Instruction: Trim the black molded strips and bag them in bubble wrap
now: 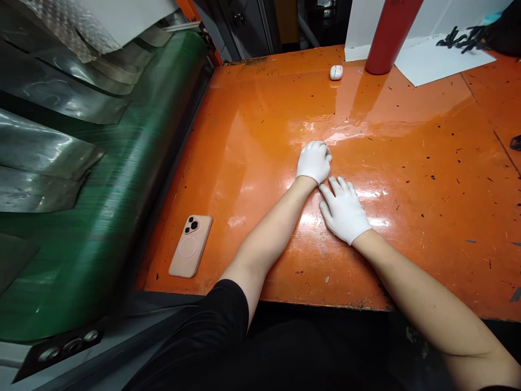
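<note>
Both my hands wear white gloves and rest on the glossy orange table (427,179). My left hand (313,161) lies near the table's middle with its fingers curled under in a loose fist; nothing shows in it. Just below and to the right, my right hand (343,208) lies flat on the surface, fingers stretched toward the left hand's wrist, almost touching it. A clear film seems to lie on the table under the hands; its shiny wrinkles (345,130) show just beyond them.
A pink phone (191,245) lies face down near the table's front left edge. A green roller (122,179) with metal sheets runs along the left. At the back stand a white earbud case (336,71), a red tube (388,35) and white sheets (439,60).
</note>
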Action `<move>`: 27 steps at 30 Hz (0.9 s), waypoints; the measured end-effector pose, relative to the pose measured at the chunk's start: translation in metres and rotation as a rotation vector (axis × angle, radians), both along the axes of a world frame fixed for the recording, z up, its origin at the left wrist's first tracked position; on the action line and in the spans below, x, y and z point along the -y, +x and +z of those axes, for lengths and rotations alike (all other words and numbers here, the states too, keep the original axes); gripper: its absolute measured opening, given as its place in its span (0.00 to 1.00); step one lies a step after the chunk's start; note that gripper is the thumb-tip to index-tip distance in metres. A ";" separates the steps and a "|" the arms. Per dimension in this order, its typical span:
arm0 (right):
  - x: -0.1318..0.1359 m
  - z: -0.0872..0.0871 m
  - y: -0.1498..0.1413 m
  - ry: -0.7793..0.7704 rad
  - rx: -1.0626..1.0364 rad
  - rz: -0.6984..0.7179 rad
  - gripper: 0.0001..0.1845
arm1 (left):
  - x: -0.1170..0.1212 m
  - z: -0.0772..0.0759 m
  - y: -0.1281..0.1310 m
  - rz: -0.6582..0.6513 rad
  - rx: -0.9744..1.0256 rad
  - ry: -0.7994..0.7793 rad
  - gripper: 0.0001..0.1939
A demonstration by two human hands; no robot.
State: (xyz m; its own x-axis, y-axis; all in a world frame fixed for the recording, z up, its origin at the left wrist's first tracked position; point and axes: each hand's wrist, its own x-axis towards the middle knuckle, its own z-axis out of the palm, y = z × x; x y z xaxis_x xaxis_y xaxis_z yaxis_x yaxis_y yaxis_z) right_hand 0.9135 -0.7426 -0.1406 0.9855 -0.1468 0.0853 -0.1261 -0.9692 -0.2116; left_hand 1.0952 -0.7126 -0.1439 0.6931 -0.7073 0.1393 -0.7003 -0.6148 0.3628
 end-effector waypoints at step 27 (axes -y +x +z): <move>0.000 0.003 0.000 0.001 -0.014 0.002 0.30 | -0.003 -0.003 0.005 0.092 -0.114 -0.155 0.18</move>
